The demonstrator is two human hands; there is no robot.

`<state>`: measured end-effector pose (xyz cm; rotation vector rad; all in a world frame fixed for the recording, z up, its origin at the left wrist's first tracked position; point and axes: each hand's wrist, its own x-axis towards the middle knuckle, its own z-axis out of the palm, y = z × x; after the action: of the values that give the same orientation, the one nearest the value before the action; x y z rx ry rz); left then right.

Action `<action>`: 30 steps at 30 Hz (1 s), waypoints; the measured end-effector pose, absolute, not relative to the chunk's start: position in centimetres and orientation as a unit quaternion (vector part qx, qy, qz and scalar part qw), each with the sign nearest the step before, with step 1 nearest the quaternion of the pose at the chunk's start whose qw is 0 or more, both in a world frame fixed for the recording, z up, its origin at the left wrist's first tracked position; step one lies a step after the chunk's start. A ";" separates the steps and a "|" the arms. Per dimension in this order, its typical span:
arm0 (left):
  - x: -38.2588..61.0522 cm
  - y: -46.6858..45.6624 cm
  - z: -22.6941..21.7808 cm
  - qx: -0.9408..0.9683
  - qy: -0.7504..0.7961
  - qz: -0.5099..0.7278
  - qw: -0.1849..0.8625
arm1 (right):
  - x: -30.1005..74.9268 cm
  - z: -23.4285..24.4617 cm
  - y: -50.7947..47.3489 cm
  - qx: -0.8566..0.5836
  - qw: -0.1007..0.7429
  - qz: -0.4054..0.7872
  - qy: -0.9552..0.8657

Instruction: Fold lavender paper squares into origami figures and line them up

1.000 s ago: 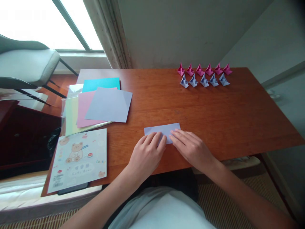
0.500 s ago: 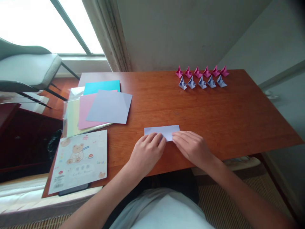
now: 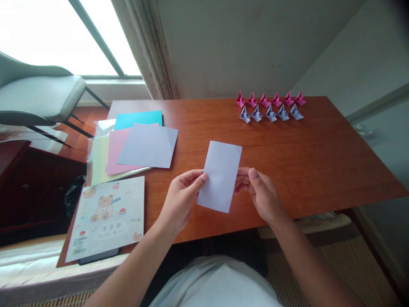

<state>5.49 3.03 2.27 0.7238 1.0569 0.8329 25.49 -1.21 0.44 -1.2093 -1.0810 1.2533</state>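
A pale lilac sheet of paper [image 3: 220,177], folded into a narrow rectangle, is held up above the table with its long side running away from me. My left hand [image 3: 182,192] pinches its left edge, thumb on top and fingers behind. At the paper's right edge is my right hand [image 3: 260,189], its thumb raised apart from the fingers; some fingertips are at or just behind the edge, and whether they touch it I cannot tell. Toward the back right stand a row of pink folded paper figures [image 3: 264,100] and a row of lilac folded paper figures [image 3: 271,114].
On the left of the wooden table [image 3: 198,123] lies a loose lilac sheet [image 3: 148,145] over pink paper [image 3: 116,149], blue paper [image 3: 139,119] and a clear packet. A bear-printed cover [image 3: 107,219] rests nearer me, partly over a dark flat object [image 3: 99,256]. A chair [image 3: 41,91] stands beyond.
The paper has been lifted from the table and turned from lying crosswise to lengthwise. My left hand now pinches its side; my right hand has come off its surface, thumb lifted.
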 end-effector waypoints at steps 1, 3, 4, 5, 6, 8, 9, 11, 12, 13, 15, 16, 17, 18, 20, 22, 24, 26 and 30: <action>5.5 3.0 2.0 0.324 0.478 0.378 0.723 | 25.0 0.5 -1.3 -0.512 0.511 0.520 -0.454; 5.6 2.8 1.4 0.331 0.479 0.378 0.720 | 24.3 0.6 -1.4 -0.540 0.485 0.513 -0.458; 5.6 2.7 1.1 0.340 0.480 0.376 0.716 | 24.0 0.7 -1.4 -0.556 0.474 0.507 -0.457; 5.5 2.5 0.9 0.353 0.482 0.373 0.710 | 23.9 0.7 -1.5 -0.569 0.468 0.500 -0.455; 5.5 2.4 0.7 0.368 0.484 0.370 0.703 | 23.7 0.7 -1.5 -0.580 0.465 0.491 -0.454; 5.4 2.3 0.4 0.398 0.485 0.366 0.688 | 23.7 0.6 -1.5 -0.597 0.466 0.467 -0.456; 5.3 2.2 0.3 0.410 0.485 0.364 0.681 | 23.7 0.5 -1.6 -0.602 0.465 0.461 -0.457; 5.2 2.1 0.2 0.429 0.487 0.359 0.670 | 23.9 0.2 -1.6 -0.602 0.459 0.470 -0.454; 5.1 2.0 0.2 0.439 0.487 0.355 0.666 | 24.1 0.1 -1.6 -0.598 0.458 0.480 -0.449; 5.1 2.0 0.1 0.449 0.486 0.350 0.663 | 24.3 0.0 -1.6 -0.596 0.459 0.487 -0.444; 5.1 1.8 0.0 0.470 0.480 0.336 0.661 | 24.7 -0.1 -1.5 -0.602 0.465 0.479 -0.438; 5.1 1.8 -0.1 0.478 0.475 0.330 0.661 | 24.9 -0.2 -1.5 -0.609 0.467 0.466 -0.439; 5.1 1.7 -0.1 0.484 0.471 0.327 0.661 | 25.1 -0.3 -1.5 -0.616 0.470 0.452 -0.442; 5.1 1.6 0.0 0.489 0.469 0.328 0.658 | 25.3 -0.4 -1.5 -0.621 0.472 0.441 -0.444; 5.2 1.5 0.1 0.496 0.474 0.336 0.646 | 25.4 -0.5 -1.5 -0.623 0.481 0.430 -0.442; 5.1 1.4 0.4 0.503 0.477 0.326 0.643 | 25.5 -0.8 -1.5 -0.622 0.506 0.420 -0.425; 4.9 1.4 0.7 0.513 0.471 0.296 0.654 | 25.6 -1.1 -1.4 -0.619 0.538 0.408 -0.401; 4.7 1.3 0.8 0.531 0.464 0.271 0.655 | 25.8 -1.4 -1.3 -0.617 0.556 0.397 -0.390; 4.3 1.2 0.7 0.564 0.470 0.256 0.629 | 26.2 -2.0 -1.3 -0.626 0.543 0.389 -0.402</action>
<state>4.30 1.17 0.69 1.2910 1.0767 0.5876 26.17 -1.28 -1.97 -1.4849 -0.9554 0.9236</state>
